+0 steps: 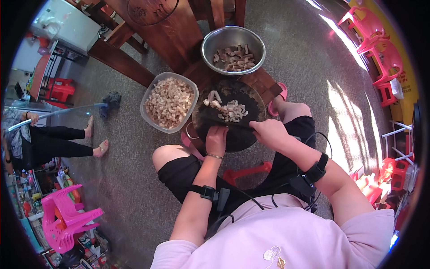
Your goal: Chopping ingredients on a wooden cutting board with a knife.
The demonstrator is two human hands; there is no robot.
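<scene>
Before me lies a round, dark chopping board (205, 117) on a wooden seat. Diced pale meat (233, 111) forms a small pile on it, with several uncut strips (214, 97) just beyond. My right hand (270, 133) is closed in a fist at the board's right edge, around the handle of a knife. Its dark blade (240, 129) barely stands out against the board. My left hand (216, 138) rests over the near-left part of the board, fingers curled together by the blade; what lies under them is hidden. Neither hand touches the diced pile.
A plastic tub of diced meat (169, 102) stands left of the board. Behind it, a steel bowl (233, 32) holds meat strips. A person (57, 139) with a mop (110, 102) stands at left. Pink stacked chairs (62, 215) are lower left; a wooden chair back (164, 40) rises ahead.
</scene>
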